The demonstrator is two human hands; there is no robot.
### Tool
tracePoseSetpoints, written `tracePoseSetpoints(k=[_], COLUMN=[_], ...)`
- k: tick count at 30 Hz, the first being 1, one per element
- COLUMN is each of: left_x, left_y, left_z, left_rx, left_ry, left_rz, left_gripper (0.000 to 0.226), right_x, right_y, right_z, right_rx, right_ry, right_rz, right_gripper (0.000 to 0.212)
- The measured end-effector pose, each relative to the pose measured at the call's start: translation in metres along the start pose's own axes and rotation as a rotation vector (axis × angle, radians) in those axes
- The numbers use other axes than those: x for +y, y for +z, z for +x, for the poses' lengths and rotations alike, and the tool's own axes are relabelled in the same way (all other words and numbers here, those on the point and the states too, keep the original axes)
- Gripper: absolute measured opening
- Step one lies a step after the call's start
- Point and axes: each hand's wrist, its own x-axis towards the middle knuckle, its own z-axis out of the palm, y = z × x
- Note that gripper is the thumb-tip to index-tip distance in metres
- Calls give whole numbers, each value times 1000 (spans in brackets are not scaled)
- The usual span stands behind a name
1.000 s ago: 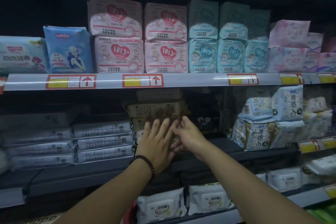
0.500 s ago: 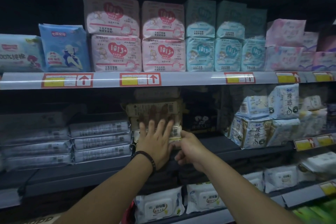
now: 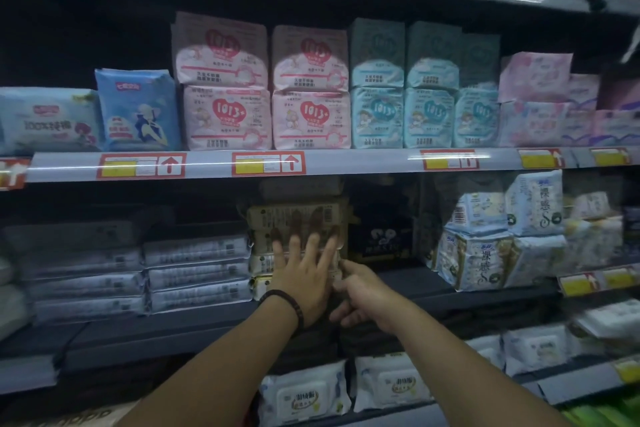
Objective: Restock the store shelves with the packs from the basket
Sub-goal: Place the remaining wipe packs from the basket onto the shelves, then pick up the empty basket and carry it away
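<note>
A stack of flat beige packs lies on the middle shelf, under the price rail. My left hand, with a dark bead bracelet on the wrist, presses flat against the front of that stack, fingers spread. My right hand is just right of it, fingers curled at the lower right corner of the stack, touching the left hand. Whether it grips a pack is hidden by the left hand. The basket is out of view.
Grey flat packs are stacked left of the beige ones, a black pack and pale blue packs to the right. Pink and teal packs fill the shelf above. White wipe packs lie on the shelf below.
Both hands have sunk slightly and drawn together at the lower part of the beige stack. The right hand's fingers have curled in more. The view has tilted up a little.
</note>
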Motion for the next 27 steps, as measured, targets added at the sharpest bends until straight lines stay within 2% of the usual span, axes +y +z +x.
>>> tracePoseSetpoints(k=[5, 7, 11, 13, 18, 22, 27], left_x=[-2, 1, 6, 6, 10, 15, 19], left_y=[-4, -9, -11, -5, 50, 127, 226], left_z=[-17, -38, -110, -151, -240, -308, -399], left_rx=[64, 75, 180, 91, -234, -423, -571], left_ry=[4, 14, 90, 59, -108, -281, -600], left_rz=[42, 23, -128, -187, -498, -525, -589], left_gripper=[85, 85, 51, 41, 38, 54, 76], right_x=[3, 6, 15, 24, 70, 139, 255], right_y=[0, 4, 18, 29, 72, 118, 176], right_z=[-28, -48, -89, -107, -156, -194, -237], right_rx=[219, 280, 270, 237, 86, 36, -56], right_ry=[-67, -143, -283, -300, -258, -192, 21], right_rz=[-225, -345, -530, -629, -743, -797, -868], right_gripper=[59, 50, 35, 37, 38, 36, 44])
